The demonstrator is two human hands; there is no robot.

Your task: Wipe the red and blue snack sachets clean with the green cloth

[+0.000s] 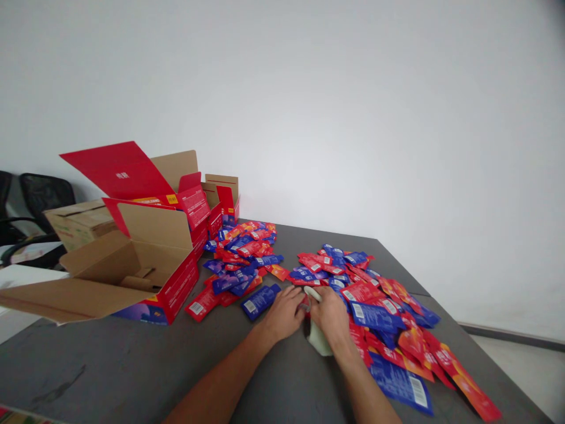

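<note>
Over the middle of the table, my right hand is closed round a pale green cloth, which hangs from under the palm and shows a fold above the fingers. Close beside it, my left hand is bent over a small red packet, holding it against the table; most of that packet is hidden by the hands. A blue packet with a white label lies just left of my left hand. A heap of red and blue packets spreads to the right, near my right hand.
Another heap of packets lies farther back on the left. An open red carton stands at the left with its flaps spread, and more open red cartons are behind it. A brown box and a chair are beyond.
</note>
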